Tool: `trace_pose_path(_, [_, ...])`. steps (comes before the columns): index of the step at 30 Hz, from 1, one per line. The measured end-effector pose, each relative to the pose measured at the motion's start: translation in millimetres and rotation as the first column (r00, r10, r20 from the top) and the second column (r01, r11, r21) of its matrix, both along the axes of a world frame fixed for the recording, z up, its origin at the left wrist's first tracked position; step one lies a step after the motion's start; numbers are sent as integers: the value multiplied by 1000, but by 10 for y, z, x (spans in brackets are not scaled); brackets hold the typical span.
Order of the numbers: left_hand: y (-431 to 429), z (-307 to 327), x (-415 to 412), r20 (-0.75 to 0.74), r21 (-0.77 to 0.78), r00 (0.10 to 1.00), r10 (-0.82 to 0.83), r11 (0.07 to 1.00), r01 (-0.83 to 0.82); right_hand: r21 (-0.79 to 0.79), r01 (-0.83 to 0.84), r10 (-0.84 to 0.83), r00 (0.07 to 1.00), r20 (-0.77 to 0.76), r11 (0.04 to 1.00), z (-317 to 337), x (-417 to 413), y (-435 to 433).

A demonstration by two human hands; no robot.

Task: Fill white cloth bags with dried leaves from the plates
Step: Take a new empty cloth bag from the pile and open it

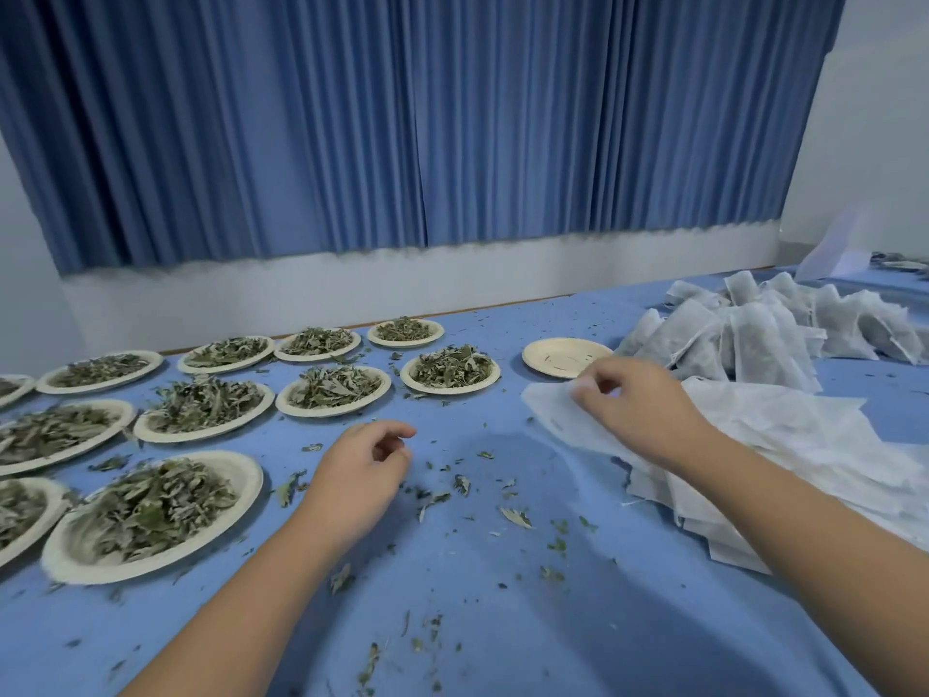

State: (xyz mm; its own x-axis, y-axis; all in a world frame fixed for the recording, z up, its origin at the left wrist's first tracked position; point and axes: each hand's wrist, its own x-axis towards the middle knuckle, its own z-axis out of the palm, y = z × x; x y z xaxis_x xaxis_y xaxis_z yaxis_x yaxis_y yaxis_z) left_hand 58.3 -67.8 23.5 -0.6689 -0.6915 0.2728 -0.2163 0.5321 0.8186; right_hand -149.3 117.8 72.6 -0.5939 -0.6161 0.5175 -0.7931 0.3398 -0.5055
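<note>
Several thin empty bags (804,445) lie stacked at right under your right hand (638,410), which seems to pinch the top one's corner, so you may lift two at once, while your left hand (362,470) hangs loosely curled, empty, beside the leaf plates (246,477) at left.

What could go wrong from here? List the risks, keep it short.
1. The right hand pinches at a corner of the empty bags, which lie thin and overlapping. It may well lift several at once.
2. The left hand hovers, holding nothing, beside the nearest plate, which is heaped with leaves. A careless reach could spill more onto the tablecloth, where scraps already lie.
</note>
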Motion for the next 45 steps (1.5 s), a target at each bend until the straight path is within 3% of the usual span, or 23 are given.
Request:
trace_pose_path(3, [47,110,188,-130,59,990,48,997,-41,-190,-177,232,917,326,966,178,305,-82])
trace_pose_path(6, [81,246,429,-249,168,966,65,986,-23,-379,-330,497,674,547,864,291,613,-167])
trace_pose_path(10, [95,317,770,-319,325,946,-51,932,160,-528,-389,656,439,614,755,272,911,-374])
trace_pose_path(12, [92,319,922,-345,431,929,-134,857,283,-533,-398,664,386,641,746,180,1008,-510])
trace_pose_path(15, [106,320,1104,-234,523,944,-232,789,324,-517,-389,639,326,697,762,13,1140,-695])
trace_pose_path(16, [103,305,1146,-200,548,949,-244,775,315,-490,-382,612,338,715,784,-46,1173,-754])
trace_pose_path(19, [80,229,1237,-182,619,961,-209,735,277,-324,-383,487,486,725,865,-228,1234,-875])
trace_pose_path(24, [33,94,1278,-221,721,967,-131,645,252,-232,-357,410,586,699,905,-448,1290,-936])
trace_pose_path(28, [3,53,1238,-275,780,946,-172,535,324,-108,-245,263,793,549,964,-531,1201,-1008])
trace_pose_path(31, [8,37,1209,-294,787,933,-208,501,360,-44,-216,211,857,469,975,-622,1134,-1039])
trace_pose_path(35, [40,1,1146,-312,790,943,-113,520,324,-16,-137,136,952,275,990,-626,1117,-1034])
trace_pose_path(37, [62,10,1080,-339,780,940,-36,548,302,-125,-117,138,975,177,985,-541,1120,-971])
trace_pose_path(40, [85,50,892,-388,785,915,111,560,265,-237,-325,366,917,156,916,-393,1208,-785])
trace_pose_path(42, [134,101,697,-417,781,895,158,566,264,-134,-470,488,851,194,872,-348,1306,-655])
trace_pose_path(45, [278,184,313,-468,756,878,98,560,341,10,-408,407,912,55,913,-365,1235,-568])
